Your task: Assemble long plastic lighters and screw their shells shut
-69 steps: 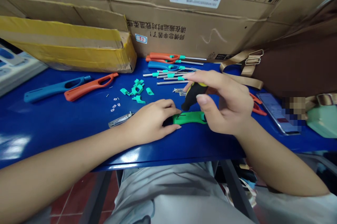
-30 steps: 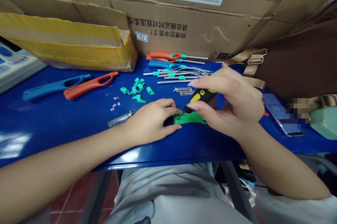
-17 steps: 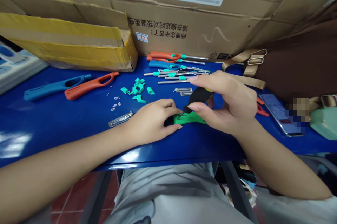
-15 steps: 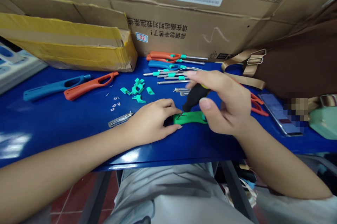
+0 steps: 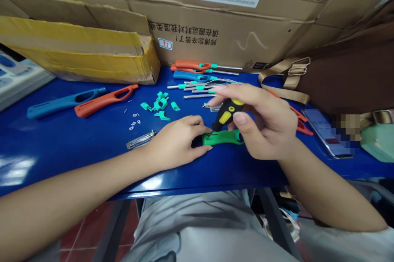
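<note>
A green lighter casing point(image 5: 226, 137) lies flat on the blue table. My left hand point(image 5: 181, 141) pinches its left end between thumb and fingers. In my right hand point(image 5: 264, 124) is a black and yellow screwdriver point(image 5: 227, 114), tilted, its tip down at the casing's left part near a dark slot. My right palm and fingers partly cover the casing's right end. Just left of my left hand lies a clear lighter fuel tank point(image 5: 140, 140). Beyond the hands are several teal triggers and caps point(image 5: 161, 102) and metal lighter tubes point(image 5: 200, 96) with teal pieces.
Blue point(image 5: 66, 103) and orange casings point(image 5: 106, 101) lie at left, with tiny screws and white pieces point(image 5: 133, 124) nearby. Assembled orange lighters point(image 5: 191, 65) rest against a large cardboard box point(image 5: 184, 16). A phone point(image 5: 328, 133) and a brown bag point(image 5: 344, 73) sit at right.
The screwdriver has turned in my right hand, so its yellow grip patches now show. My right fingers have shifted slightly; my left hand and the green casing stay in place.
</note>
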Demonstrator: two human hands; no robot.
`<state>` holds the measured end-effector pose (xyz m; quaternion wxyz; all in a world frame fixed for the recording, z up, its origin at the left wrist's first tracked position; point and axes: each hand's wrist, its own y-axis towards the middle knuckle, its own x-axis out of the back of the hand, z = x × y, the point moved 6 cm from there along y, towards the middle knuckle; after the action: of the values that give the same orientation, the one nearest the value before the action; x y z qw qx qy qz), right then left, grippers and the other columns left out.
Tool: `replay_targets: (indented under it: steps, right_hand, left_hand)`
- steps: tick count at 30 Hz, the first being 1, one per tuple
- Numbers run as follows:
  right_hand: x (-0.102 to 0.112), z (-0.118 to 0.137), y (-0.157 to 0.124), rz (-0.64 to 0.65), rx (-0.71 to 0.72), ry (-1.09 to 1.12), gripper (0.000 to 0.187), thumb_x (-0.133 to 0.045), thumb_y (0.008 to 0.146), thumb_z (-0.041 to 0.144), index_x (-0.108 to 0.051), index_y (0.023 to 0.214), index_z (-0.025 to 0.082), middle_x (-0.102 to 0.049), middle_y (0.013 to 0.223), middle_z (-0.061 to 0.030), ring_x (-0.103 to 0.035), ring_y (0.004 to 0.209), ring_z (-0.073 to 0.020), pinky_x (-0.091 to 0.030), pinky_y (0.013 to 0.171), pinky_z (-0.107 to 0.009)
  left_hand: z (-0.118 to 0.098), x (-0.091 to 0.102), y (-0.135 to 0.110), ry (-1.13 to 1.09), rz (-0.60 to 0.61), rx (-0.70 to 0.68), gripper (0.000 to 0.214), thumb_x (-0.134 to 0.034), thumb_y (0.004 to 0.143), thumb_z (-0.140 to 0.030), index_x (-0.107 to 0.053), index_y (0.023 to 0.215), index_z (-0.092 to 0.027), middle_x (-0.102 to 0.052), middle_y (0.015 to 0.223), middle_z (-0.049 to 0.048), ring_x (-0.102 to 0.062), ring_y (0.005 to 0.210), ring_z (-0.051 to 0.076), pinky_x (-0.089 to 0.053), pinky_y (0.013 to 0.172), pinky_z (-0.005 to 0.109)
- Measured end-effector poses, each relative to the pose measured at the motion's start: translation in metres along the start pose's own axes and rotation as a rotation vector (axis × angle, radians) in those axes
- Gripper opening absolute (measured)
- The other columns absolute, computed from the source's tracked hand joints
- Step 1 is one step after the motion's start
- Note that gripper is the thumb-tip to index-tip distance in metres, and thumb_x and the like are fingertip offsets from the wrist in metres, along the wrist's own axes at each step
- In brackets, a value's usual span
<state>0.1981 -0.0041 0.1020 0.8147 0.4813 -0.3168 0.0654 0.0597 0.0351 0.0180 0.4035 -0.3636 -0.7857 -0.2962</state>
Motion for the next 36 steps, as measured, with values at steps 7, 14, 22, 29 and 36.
replay_targets:
  steps: [7, 14, 22, 29, 36]
  right_hand:
    - [0.003, 0.004, 0.001, -0.07, 0.055, -0.16, 0.04, -0.064, 0.096, 0.022, -0.062, 0.136, 0.027, -0.074, 0.126, -0.0028, -0.073, 0.104, -0.0225, -0.063, 0.092, -0.037]
    - [0.001, -0.003, 0.0, -0.042, -0.064, 0.023, 0.042, -0.06, 0.098, 0.02, -0.06, 0.139, 0.031, -0.072, 0.128, -0.0003, -0.073, 0.1, -0.0195, -0.065, 0.081, -0.035]
    - [0.0, 0.002, -0.001, -0.051, -0.047, -0.034, 0.04, -0.059, 0.099, 0.021, -0.061, 0.138, 0.029, -0.071, 0.128, -0.0032, -0.071, 0.103, -0.0217, -0.065, 0.078, -0.034]
    - [0.002, -0.002, -0.002, -0.069, -0.109, 0.029, 0.041, -0.063, 0.096, 0.022, -0.059, 0.136, 0.028, -0.068, 0.129, -0.0031, -0.071, 0.099, -0.0202, -0.065, 0.073, -0.035]
    - [0.003, 0.004, 0.005, -0.088, 0.013, -0.07, 0.031, -0.074, 0.089, 0.016, -0.069, 0.119, 0.021, -0.073, 0.103, -0.0023, -0.065, 0.087, -0.0172, -0.061, 0.082, -0.035]
  left_hand:
    - [0.0, 0.001, 0.001, 0.001, -0.009, -0.007, 0.029, -0.07, 0.091, -0.031, -0.073, 0.116, -0.017, -0.067, 0.107, 0.0083, -0.067, 0.103, 0.027, -0.058, 0.09, 0.043]
    - [-0.001, 0.001, 0.001, 0.008, -0.009, 0.001, 0.028, -0.07, 0.091, -0.03, -0.073, 0.115, -0.017, -0.066, 0.105, 0.0077, -0.067, 0.1, 0.026, -0.058, 0.087, 0.04]
    - [0.0, 0.0, 0.002, -0.021, -0.018, 0.035, 0.024, -0.072, 0.088, -0.029, -0.074, 0.109, -0.017, -0.067, 0.104, 0.0074, -0.068, 0.099, 0.025, -0.058, 0.085, 0.039]
    - [0.0, 0.0, 0.003, -0.036, -0.002, 0.055, 0.022, -0.072, 0.088, -0.028, -0.073, 0.107, -0.017, -0.067, 0.106, 0.007, -0.067, 0.1, 0.025, -0.057, 0.084, 0.038]
    - [-0.001, -0.001, 0.004, -0.031, 0.011, 0.063, 0.017, -0.071, 0.087, -0.027, -0.072, 0.102, -0.017, -0.066, 0.099, 0.0052, -0.066, 0.092, 0.023, -0.055, 0.076, 0.035]
